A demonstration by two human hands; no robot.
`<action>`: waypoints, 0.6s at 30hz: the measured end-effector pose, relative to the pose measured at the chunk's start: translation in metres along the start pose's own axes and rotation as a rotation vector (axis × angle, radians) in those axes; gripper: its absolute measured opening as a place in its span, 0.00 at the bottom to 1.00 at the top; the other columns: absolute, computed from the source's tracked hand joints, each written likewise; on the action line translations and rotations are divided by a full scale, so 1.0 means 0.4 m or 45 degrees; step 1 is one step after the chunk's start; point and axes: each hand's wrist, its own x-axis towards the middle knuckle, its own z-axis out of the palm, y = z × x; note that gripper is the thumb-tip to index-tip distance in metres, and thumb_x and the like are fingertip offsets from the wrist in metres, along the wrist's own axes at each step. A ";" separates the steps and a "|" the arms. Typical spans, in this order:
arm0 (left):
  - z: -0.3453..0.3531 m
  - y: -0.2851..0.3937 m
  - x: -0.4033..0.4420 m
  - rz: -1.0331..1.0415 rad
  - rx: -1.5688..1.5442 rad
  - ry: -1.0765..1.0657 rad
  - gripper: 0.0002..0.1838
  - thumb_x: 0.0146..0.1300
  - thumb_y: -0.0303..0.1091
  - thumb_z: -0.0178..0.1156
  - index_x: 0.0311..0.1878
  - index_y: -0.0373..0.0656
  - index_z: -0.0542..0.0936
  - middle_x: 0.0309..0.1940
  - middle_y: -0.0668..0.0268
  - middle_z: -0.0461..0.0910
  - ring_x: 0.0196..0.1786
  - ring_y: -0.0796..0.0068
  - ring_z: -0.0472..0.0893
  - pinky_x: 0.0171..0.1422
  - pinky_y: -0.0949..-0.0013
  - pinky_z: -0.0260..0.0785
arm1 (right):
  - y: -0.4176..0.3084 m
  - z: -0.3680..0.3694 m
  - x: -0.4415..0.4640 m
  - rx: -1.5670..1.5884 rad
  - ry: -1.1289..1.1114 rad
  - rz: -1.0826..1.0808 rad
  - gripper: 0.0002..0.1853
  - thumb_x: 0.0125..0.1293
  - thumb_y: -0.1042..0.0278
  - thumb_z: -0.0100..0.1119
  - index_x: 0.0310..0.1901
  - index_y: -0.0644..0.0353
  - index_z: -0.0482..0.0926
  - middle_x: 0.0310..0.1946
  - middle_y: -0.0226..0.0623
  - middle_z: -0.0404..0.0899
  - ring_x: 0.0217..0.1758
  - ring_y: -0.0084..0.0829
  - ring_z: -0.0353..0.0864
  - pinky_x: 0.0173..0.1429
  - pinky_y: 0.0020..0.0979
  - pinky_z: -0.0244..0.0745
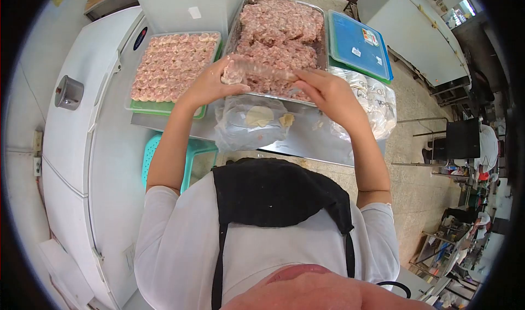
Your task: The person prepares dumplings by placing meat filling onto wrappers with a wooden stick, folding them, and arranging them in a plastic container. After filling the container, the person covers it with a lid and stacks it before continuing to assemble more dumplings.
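Over the near edge of a metal tray point(326, 47) heaped with ground meat point(281, 23), my left hand point(210, 86) is curled around a small meat-filled dumpling point(234, 74). My right hand point(331, 94) grips a flat, blade-like tool point(268, 70), smeared by motion, whose far end reaches the dumpling. Below the hands, a round pale wrapper point(260, 116) and a torn-looking piece of dough point(286, 120) lie on a clear plastic bag point(232, 132). To the left, rows of open-topped meat dumplings point(174, 66) fill a tray with a green base.
Blue-lidded containers point(358, 45) stand right of the meat, with a marked plastic bag point(374, 99) in front. A white fridge point(104, 124) is at the left, with a turquoise stool point(186, 157) below the steel table point(311, 146). Further right is a black chair point(462, 143).
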 end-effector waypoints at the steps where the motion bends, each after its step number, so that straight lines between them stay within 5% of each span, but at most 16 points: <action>1: -0.015 -0.007 -0.015 -0.041 0.052 0.020 0.31 0.47 0.46 0.76 0.52 0.39 0.78 0.49 0.58 0.82 0.52 0.62 0.81 0.60 0.63 0.69 | -0.031 0.001 0.009 0.189 0.008 0.095 0.15 0.70 0.57 0.54 0.52 0.54 0.79 0.37 0.46 0.82 0.39 0.50 0.81 0.42 0.44 0.76; 5: -0.080 -0.069 -0.051 -0.014 0.064 -0.081 0.34 0.46 0.47 0.76 0.54 0.39 0.78 0.47 0.56 0.83 0.52 0.62 0.81 0.60 0.63 0.69 | -0.098 0.103 0.025 0.125 -0.251 0.191 0.17 0.71 0.56 0.52 0.53 0.56 0.79 0.39 0.50 0.82 0.42 0.52 0.81 0.44 0.46 0.75; 8: -0.150 -0.128 -0.092 0.073 0.058 0.012 0.30 0.47 0.49 0.76 0.46 0.35 0.80 0.38 0.54 0.83 0.42 0.62 0.81 0.48 0.62 0.72 | -0.112 0.129 0.032 0.062 -0.219 0.225 0.16 0.71 0.60 0.54 0.52 0.63 0.78 0.43 0.51 0.81 0.47 0.51 0.80 0.50 0.39 0.75; 10: -0.238 -0.136 -0.130 -0.406 0.190 -0.222 0.29 0.46 0.48 0.76 0.42 0.34 0.79 0.35 0.54 0.81 0.39 0.62 0.81 0.45 0.62 0.71 | -0.111 0.142 0.019 0.141 -0.223 0.328 0.16 0.71 0.61 0.54 0.52 0.64 0.78 0.43 0.50 0.82 0.47 0.47 0.81 0.51 0.37 0.74; 14: -0.298 -0.303 -0.225 -0.369 0.300 -0.033 0.24 0.49 0.41 0.70 0.45 0.35 0.77 0.36 0.53 0.79 0.38 0.56 0.79 0.45 0.60 0.72 | -0.095 0.167 -0.029 0.292 -0.133 0.547 0.15 0.69 0.62 0.57 0.49 0.64 0.80 0.41 0.49 0.82 0.45 0.50 0.81 0.48 0.39 0.75; 18: -0.283 -0.383 -0.276 -0.203 0.630 -0.028 0.23 0.51 0.40 0.66 0.48 0.36 0.77 0.39 0.50 0.80 0.42 0.51 0.80 0.47 0.56 0.73 | -0.077 0.190 -0.077 0.347 -0.063 0.639 0.15 0.69 0.62 0.58 0.50 0.66 0.79 0.41 0.47 0.83 0.45 0.41 0.83 0.49 0.33 0.74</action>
